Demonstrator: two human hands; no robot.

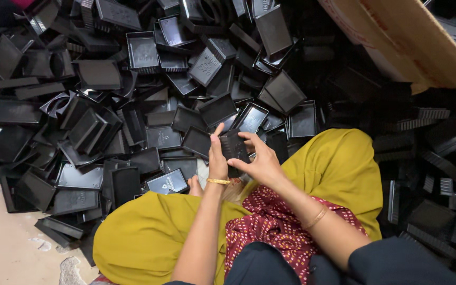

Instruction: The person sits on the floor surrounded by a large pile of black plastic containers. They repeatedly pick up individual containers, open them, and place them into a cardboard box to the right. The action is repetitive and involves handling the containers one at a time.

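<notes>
This looks like a small workshop or factory sorting floor. A huge loose heap of identical black plastic trays (133,105) covers the bare concrete floor (6,248), beside a large cardboard box (407,42).

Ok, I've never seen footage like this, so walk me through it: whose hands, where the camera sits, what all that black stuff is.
There is one picture, from a camera worn on a person's head, looking down at their own lap. No machine here: two bare hands. The left hand and the right hand together hold one small black plastic tray, the fingers wrapped around its edges. The person sits on the floor in yellow trousers. Ahead lies a big heap of similar black trays. A cardboard box shows at top right.
</notes>
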